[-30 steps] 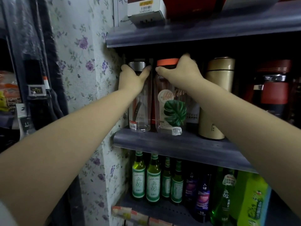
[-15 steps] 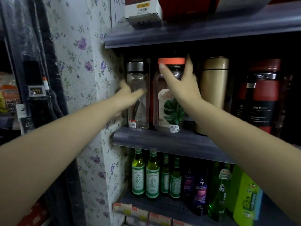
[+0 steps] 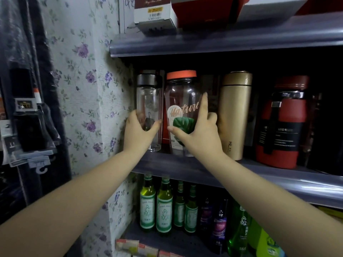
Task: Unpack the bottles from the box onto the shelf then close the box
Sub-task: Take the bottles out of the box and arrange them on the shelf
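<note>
Far left: dark packaged goods hang on a rack against the floral wallpaper.

Left hand: raised to the middle shelf, thumb and fingers curled round the lower body of the clear glass bottle. This bottle has a dark cap, stands upright at the left end of the shelf, just beside the wallpapered wall.

Immediately right of it, touching or nearly touching, stands the orange-lid bottle, upright, transparent, with a leaf print and lettering on its front.

Right hand: grasping the lower part of the orange-lid bottle, thumb on its left front, index finger extended up along its right side, remaining fingers bent behind the right edge.

Further right on the same shelf: a gold flask, upright, just beside the right hand; then a red flask, upright, set further back.

Upper shelf: a white carton and a red carton.

Lower shelf: a row of green bottles at left, dark purple bottles beside them, bright green containers at right.

The box is not visible
</note>
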